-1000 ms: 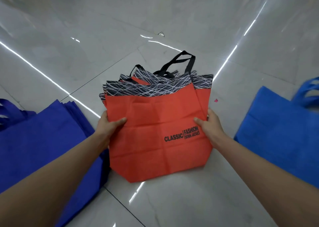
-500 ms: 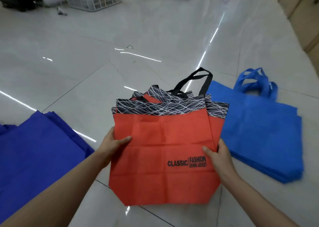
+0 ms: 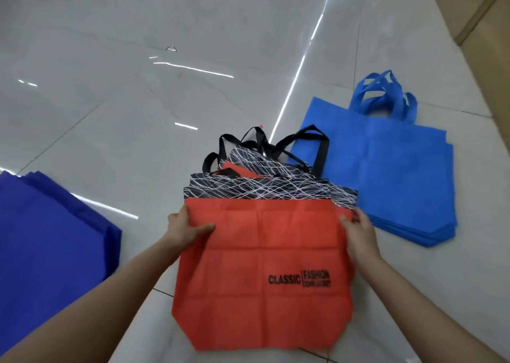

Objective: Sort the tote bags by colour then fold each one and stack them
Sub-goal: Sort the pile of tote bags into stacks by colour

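My left hand (image 3: pixel 187 228) and right hand (image 3: pixel 358 235) grip the red bags (image 3: pixel 262 252) by the sides, fingers hidden beneath. At left the dark blue bags (image 3: pixel 49 238) are cut off. The light blue bags (image 3: pixel 386 169), clipped a second ago, now show whole.

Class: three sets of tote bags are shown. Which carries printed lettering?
The orange-red bags in the centre: the top one reads CLASSIC FASHION. The dark blue pile at left and light blue pile at right are plain.

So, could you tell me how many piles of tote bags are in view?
3: dark blue pile at left, partly out of frame; orange pile in the middle, held by the left hand and right hand; light blue pile at right.
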The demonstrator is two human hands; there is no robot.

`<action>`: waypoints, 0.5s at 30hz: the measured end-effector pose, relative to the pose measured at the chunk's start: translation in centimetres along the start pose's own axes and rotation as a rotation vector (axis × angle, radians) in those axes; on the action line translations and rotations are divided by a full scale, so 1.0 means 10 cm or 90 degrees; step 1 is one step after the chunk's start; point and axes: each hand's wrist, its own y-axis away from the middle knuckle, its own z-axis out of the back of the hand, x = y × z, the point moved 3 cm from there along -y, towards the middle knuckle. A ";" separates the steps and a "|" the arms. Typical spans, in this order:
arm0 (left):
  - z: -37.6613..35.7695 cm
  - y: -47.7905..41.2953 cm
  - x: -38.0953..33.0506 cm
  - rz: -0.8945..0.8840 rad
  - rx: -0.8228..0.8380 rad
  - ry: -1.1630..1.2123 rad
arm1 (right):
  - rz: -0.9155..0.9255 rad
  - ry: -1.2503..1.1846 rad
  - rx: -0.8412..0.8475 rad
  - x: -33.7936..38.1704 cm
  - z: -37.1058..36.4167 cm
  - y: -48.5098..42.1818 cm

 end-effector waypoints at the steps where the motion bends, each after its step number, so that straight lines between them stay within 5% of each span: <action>1: -0.02 -0.02 -0.03 -0.011 -0.003 -0.051 | 0.012 0.011 0.021 0.06 -0.07 -0.06; 7: -0.01 -0.13 -0.11 -0.041 -0.022 -0.156 | 0.036 0.280 0.008 0.25 -0.21 -0.26; 10: 0.08 -0.17 -0.20 -0.055 -0.038 -0.196 | 0.226 0.550 -0.126 0.63 -0.30 -0.23; 13: 0.11 -0.18 -0.26 0.010 -0.060 -0.294 | 0.438 0.618 0.046 1.01 -0.80 -0.30; 15: 0.05 -0.16 -0.27 0.051 -0.038 -0.360 | 0.458 0.688 0.217 1.10 -1.20 -0.39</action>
